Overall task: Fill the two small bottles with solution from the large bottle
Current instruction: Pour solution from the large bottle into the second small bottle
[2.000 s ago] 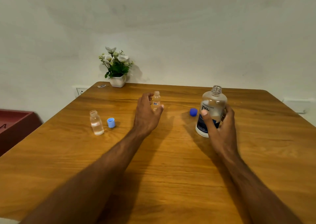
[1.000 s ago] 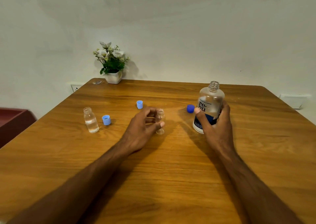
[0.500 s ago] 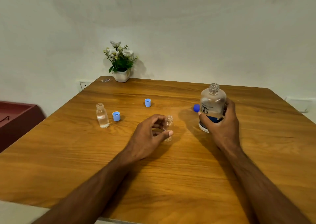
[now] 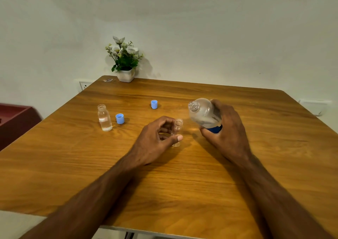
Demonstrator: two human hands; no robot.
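Right grip [image 4: 226, 134] tilts large bottle [image 4: 204, 113] over empty vial [image 4: 177, 131] in left grip [image 4: 155, 140]

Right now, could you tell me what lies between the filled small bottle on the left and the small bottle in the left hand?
In the head view, one light blue plastic cap beside the filled small clear bottle; otherwise bare wooden table.

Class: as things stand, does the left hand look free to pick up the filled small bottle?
Probably not: the left hand already holds the empty small bottle. The filled small bottle stands unblocked nearby.
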